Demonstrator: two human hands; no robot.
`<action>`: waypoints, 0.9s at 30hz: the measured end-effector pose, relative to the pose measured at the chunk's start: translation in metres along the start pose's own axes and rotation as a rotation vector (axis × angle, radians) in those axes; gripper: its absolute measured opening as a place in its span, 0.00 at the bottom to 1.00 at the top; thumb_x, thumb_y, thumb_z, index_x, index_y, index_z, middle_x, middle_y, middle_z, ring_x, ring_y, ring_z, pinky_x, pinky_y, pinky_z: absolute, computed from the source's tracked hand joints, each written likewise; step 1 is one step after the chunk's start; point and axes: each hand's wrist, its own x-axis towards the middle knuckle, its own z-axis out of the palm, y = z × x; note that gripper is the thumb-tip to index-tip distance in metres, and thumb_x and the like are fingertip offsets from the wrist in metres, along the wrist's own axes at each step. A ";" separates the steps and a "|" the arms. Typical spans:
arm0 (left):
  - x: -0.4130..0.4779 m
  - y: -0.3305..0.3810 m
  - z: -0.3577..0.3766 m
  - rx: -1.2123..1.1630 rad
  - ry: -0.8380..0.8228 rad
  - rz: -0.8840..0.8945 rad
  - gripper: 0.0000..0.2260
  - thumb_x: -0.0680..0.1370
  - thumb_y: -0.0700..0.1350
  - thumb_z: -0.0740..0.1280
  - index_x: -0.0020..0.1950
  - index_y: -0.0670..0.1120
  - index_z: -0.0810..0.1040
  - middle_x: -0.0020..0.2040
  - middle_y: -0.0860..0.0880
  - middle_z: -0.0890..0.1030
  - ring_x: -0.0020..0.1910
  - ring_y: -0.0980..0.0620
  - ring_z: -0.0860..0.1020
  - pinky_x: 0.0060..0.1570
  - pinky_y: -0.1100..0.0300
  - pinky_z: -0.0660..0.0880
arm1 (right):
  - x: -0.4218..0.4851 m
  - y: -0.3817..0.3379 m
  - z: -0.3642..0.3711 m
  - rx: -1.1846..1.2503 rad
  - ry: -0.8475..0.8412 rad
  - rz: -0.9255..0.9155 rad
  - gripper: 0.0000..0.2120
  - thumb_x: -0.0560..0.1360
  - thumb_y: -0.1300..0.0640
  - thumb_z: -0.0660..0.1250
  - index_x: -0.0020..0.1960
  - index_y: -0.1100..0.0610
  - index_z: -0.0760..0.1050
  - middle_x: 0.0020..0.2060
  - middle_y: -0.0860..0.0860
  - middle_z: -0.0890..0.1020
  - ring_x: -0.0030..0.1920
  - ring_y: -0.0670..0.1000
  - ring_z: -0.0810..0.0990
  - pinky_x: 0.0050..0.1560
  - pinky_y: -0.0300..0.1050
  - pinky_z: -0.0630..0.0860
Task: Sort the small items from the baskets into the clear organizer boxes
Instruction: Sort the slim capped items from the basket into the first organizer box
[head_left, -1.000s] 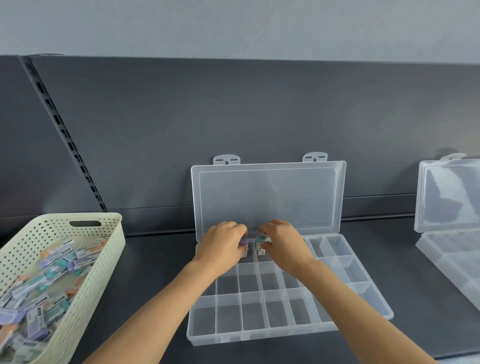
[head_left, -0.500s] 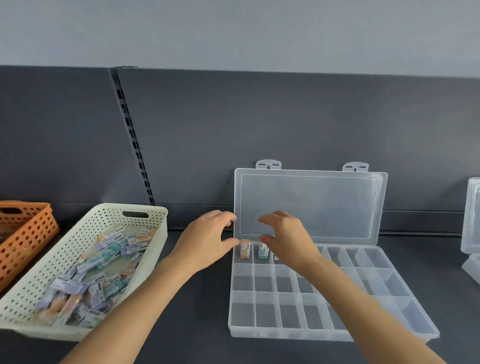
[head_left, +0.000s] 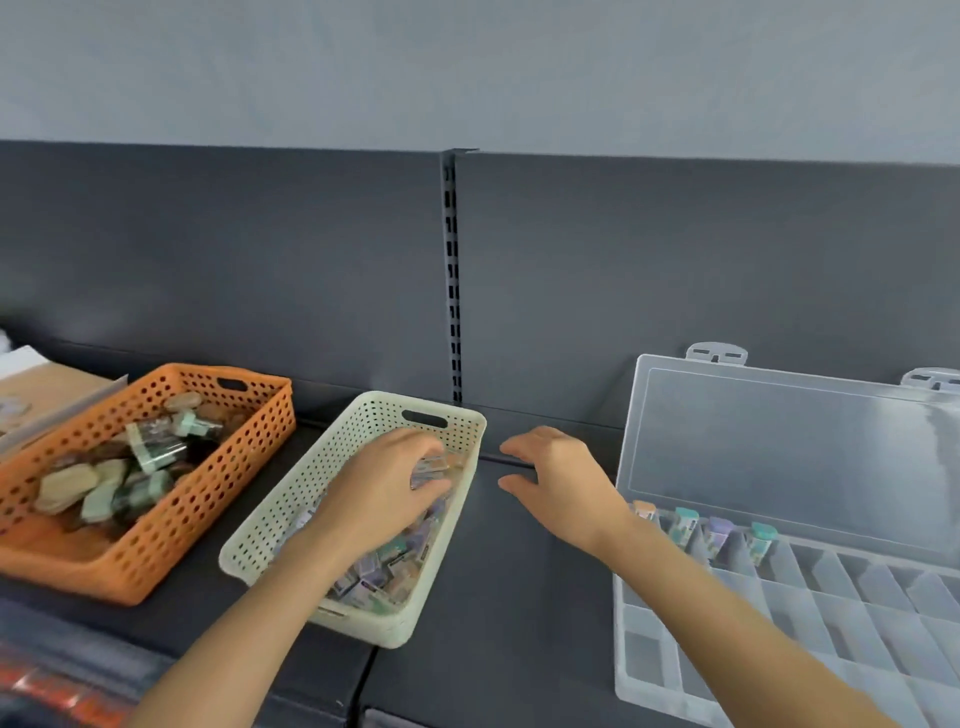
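Left hand (head_left: 387, 480) reaches palm-down into the cream basket (head_left: 311, 493), pinching a small packet (head_left: 430, 469) atop the heap. Right hand (head_left: 558, 480) hovers just right of it, fingers spread, empty. Further right, the clear organizer box (head_left: 670, 660) holds four capped items (head_left: 719, 535) in its back row. The orange basket (head_left: 156, 551), left of the grip, holds mixed pieces.

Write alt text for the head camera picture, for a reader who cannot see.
A person's left hand lies on the small packets in a cream basket; the open right hand hovers over the shelf beside a clear organizer box. Its lid stands open and four small items sit in its back row. An orange basket stands further left.
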 end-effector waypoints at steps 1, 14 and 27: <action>-0.002 -0.010 -0.003 0.008 -0.002 -0.025 0.17 0.75 0.53 0.68 0.63 0.52 0.75 0.60 0.57 0.76 0.57 0.58 0.74 0.58 0.60 0.72 | 0.006 -0.005 0.006 0.000 -0.008 -0.019 0.17 0.75 0.56 0.66 0.64 0.55 0.75 0.56 0.51 0.78 0.56 0.51 0.76 0.56 0.45 0.74; -0.016 -0.085 -0.003 0.004 -0.400 -0.108 0.22 0.74 0.54 0.69 0.67 0.53 0.72 0.63 0.55 0.73 0.59 0.58 0.71 0.59 0.62 0.69 | 0.068 -0.037 0.064 -0.072 -0.202 -0.052 0.15 0.75 0.59 0.64 0.62 0.58 0.75 0.57 0.55 0.77 0.54 0.54 0.77 0.52 0.45 0.76; -0.013 -0.091 0.010 -0.049 -0.480 -0.101 0.16 0.65 0.60 0.75 0.48 0.55 0.79 0.49 0.60 0.72 0.52 0.57 0.69 0.55 0.56 0.71 | 0.100 -0.050 0.094 -0.379 -0.475 -0.115 0.08 0.76 0.63 0.58 0.50 0.60 0.75 0.51 0.57 0.74 0.48 0.59 0.76 0.49 0.53 0.77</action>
